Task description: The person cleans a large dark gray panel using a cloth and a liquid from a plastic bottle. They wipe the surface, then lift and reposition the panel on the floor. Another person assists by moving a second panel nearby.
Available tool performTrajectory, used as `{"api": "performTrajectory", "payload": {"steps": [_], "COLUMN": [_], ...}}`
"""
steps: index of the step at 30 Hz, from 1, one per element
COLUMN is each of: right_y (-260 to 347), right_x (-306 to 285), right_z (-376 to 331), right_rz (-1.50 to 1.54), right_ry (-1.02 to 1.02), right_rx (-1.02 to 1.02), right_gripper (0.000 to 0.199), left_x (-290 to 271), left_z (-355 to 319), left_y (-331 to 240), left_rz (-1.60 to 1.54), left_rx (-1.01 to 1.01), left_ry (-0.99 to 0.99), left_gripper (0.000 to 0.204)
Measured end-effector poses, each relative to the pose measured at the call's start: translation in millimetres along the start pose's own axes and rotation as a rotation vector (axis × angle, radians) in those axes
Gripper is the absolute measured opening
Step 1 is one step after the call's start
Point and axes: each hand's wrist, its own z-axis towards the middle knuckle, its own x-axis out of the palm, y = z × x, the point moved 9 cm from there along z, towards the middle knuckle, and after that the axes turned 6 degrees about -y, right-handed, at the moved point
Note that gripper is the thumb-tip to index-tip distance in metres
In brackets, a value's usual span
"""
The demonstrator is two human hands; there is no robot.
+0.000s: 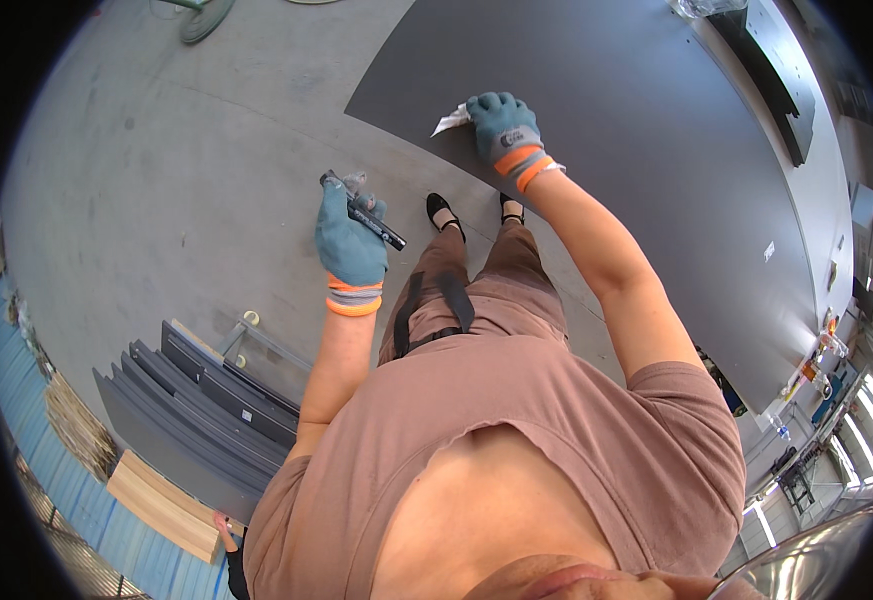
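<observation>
White wipe [451,121] sits on dark grey panel [616,90], near its edge closest to me. My R grip [505,125] is curled closed over it, pressed down, prob. so the panel backs it. My L grip [351,235] is wrapped round a black marker [380,224], off the panel, prob. to keep it out of R's way. Panel smooth, w/ small white label [768,252]. Grey concrete floor [156,180]; stacked panels [191,415] lower L, wood boards [164,505] beside.

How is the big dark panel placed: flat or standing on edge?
Flat: the dark panel has its broad face turned up toward the camera, and the right hand holds a white cloth over it.
</observation>
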Motion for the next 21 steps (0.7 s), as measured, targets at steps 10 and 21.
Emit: {"api": "performTrajectory", "payload": {"steps": [10, 21], "right_y": [31, 41], "right_x": [15, 21], "right_z": [-20, -4], "right_rz": [0.140, 0.199], "right_ry": [0.081, 0.118], "right_rx": [-0.025, 0.063], "right_gripper": [0.033, 0.033], "left_x": [0, -3], "left_z": [5, 9], "left_y": [5, 3], "left_rz": [0.029, 0.049], "left_rx": [-0.042, -0.047], "left_ry": [-0.020, -0.032], "left_gripper": [0.028, 0.029]}}
